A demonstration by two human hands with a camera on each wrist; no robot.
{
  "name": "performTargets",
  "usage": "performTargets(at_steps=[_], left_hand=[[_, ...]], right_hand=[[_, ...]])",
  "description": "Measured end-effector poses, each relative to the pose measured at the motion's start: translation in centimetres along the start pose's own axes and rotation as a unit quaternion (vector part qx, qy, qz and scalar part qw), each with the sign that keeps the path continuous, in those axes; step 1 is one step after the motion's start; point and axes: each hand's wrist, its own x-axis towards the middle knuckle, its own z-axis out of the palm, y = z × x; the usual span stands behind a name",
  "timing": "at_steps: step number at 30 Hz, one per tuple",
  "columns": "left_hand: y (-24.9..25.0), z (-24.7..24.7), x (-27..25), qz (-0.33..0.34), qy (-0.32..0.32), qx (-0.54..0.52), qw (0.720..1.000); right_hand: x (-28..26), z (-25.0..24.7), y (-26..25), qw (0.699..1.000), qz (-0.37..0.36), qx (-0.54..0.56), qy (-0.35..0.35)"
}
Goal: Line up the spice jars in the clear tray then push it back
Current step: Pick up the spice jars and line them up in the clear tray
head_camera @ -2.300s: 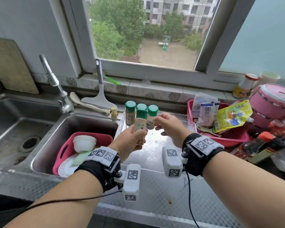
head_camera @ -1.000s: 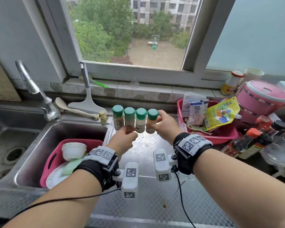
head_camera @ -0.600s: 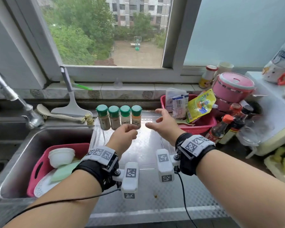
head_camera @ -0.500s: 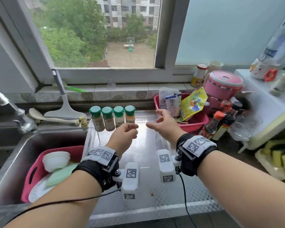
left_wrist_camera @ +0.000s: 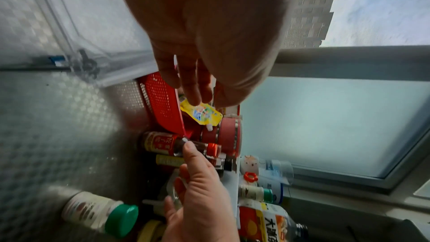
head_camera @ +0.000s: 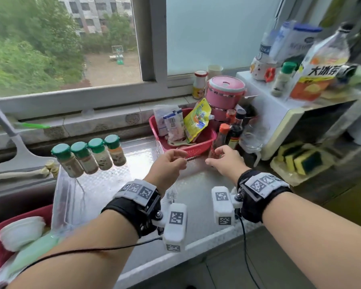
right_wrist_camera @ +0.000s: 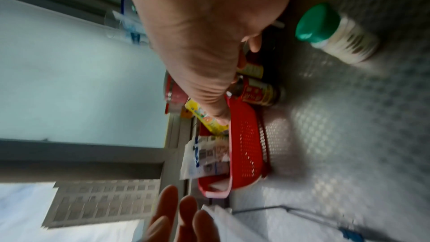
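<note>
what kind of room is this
Most likely a home kitchen: a steel counter runs under a window, with green-capped spice jars in a row, sauce bottles beside a red basket, and dishwashing sponges.

Bare forearms, no sleeves. Black fabric wrist straps (head_camera: 131,207) on both wrists, each topped with a white plate printed with black square fiducial markers. White boxy camera modules (head_camera: 174,226) bracketed to the inner side of each strap, 2 marker squares on each module's face. Small metal screws at the brackets. Thin black cable (head_camera: 75,250) trailing along the left forearm; another dropping from the right module. Left hand (head_camera: 168,163) and right hand (head_camera: 225,161) ungloved.
</note>
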Motion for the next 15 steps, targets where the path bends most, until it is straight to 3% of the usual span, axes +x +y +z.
performTargets(at_steps=[8,15], left_hand=[[-0.5,4.6,0.8,-0.006,-0.046,0.027,0.999],[-1.3,7.6,1.7,-0.040,-0.068,0.061,0.995]], right_hand=[[-0.4,-1.3,6.0,0.993,0.111,-0.036,-0.013],[-0.7,-1.3,8.7,0.991,0.120,-0.049,-0.036]])
